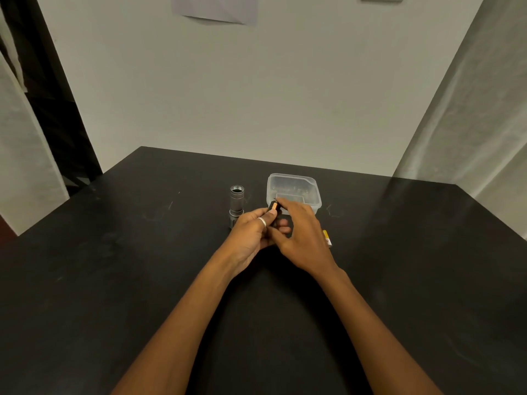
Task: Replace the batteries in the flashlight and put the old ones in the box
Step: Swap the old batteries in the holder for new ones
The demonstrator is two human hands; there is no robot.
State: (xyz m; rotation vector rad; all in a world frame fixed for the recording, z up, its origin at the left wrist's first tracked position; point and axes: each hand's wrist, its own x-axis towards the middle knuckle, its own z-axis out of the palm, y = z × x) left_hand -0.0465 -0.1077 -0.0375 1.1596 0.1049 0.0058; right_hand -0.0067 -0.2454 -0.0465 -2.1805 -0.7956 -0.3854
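The battery [274,206], a small dark cylinder with a shiny copper-coloured band at its far end, is held above the table near the middle of the scene, just in front of the box's near left corner. The left hand [252,236] grips it from below, thumb along its side and fingers curled round it from the right; a smooth silver ring [262,222] sits on the thumb. The right hand [302,235] arches over from the right with its curved fingertips meeting the copper end. Its thumb is hidden, so I cannot tell whether it pinches the battery or only touches it.

Just left of the hands the flashlight [236,202] stands upright on the table. It is a matt grey metal tube with an open, bright-rimmed far end, and its base is partly hidden by the left hand.

To the right of it sits the box [313,192], clear thin plastic with rounded corners and no lid, its contents too blurred to name.

A small yellow and white piece [328,238] lies near the right hand's far side, mostly hidden.

The table [142,266] is flat, matt black and faintly scuffed. Behind it a plain pale wall [256,95] bears a creased sheet of paper [216,8].
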